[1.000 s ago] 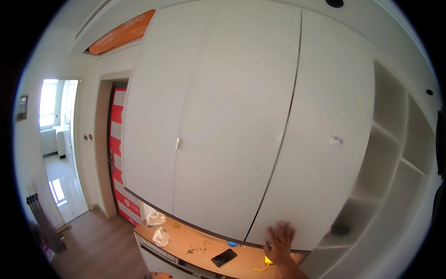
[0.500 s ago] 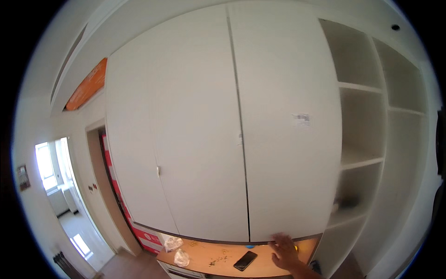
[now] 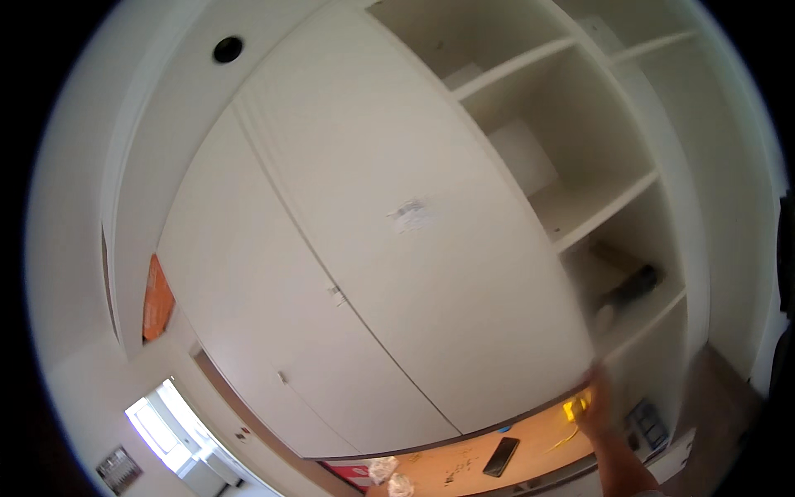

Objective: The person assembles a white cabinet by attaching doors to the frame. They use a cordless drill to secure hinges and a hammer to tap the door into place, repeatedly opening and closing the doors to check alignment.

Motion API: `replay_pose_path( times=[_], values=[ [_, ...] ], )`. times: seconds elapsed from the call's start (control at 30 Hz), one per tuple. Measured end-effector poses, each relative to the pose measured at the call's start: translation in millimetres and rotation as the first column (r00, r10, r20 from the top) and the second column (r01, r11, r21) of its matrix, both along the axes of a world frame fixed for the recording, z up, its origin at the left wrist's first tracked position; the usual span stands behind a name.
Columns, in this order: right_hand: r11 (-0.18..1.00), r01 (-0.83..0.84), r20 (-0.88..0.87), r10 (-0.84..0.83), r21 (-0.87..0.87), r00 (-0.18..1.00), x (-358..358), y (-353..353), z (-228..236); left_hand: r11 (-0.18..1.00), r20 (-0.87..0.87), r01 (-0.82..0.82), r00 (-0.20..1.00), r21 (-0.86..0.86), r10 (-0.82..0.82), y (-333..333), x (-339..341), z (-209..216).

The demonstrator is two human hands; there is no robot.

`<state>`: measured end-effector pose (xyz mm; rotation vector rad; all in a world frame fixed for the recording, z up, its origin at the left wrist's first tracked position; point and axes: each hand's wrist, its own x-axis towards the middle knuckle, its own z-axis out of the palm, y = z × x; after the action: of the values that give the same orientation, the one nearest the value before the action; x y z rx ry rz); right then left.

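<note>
My right hand (image 3: 593, 406) reaches up from the lower edge, at the bottom right corner of a white cabinet door (image 3: 447, 306). Its fingertips overlap the door's edge, but motion blurs them, so I cannot make out whether they grip it. The door looks flush with its neighbour (image 3: 273, 273), with a thin dark seam between them. A torn paper label (image 3: 408, 214) is stuck on the door. A small yellow object (image 3: 573, 407) shows beside my hand, above the wooden counter (image 3: 538, 455). My left hand is out of view.
Open shelves (image 3: 613, 207) stand right of the doors; one holds a dark-handled tool (image 3: 631, 286), blurred. On the counter lie a black phone (image 3: 501, 457) and crumpled plastic bags (image 3: 383, 470). A blue-grey case (image 3: 648, 424) sits lower right. A bright doorway (image 3: 170, 427) opens at the left.
My view has tilted and swung right, showing more of the shelves. My right hand has moved right along the door's bottom edge to its corner.
</note>
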<state>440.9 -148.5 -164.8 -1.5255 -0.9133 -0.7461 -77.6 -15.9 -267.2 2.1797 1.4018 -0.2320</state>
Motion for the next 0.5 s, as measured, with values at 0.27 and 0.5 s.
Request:
replay_pose_path(
  times=[0.27, 0.5],
  values=[
    [0.994, 0.011, -0.073, -0.002, 0.112, 0.997, 12.0, 12.4, -32.2, 0.996, -0.058, 0.052, 0.997, -0.076, -0.056, -8.0, 30.3, 32.1],
    [0.999, -0.017, -0.053, 0.019, 0.031, 0.998, 27.1, 11.6, -59.5, 0.989, -0.064, 0.076, 0.994, -0.128, -0.085, -8.7, 51.1, 35.0]
  ],
)
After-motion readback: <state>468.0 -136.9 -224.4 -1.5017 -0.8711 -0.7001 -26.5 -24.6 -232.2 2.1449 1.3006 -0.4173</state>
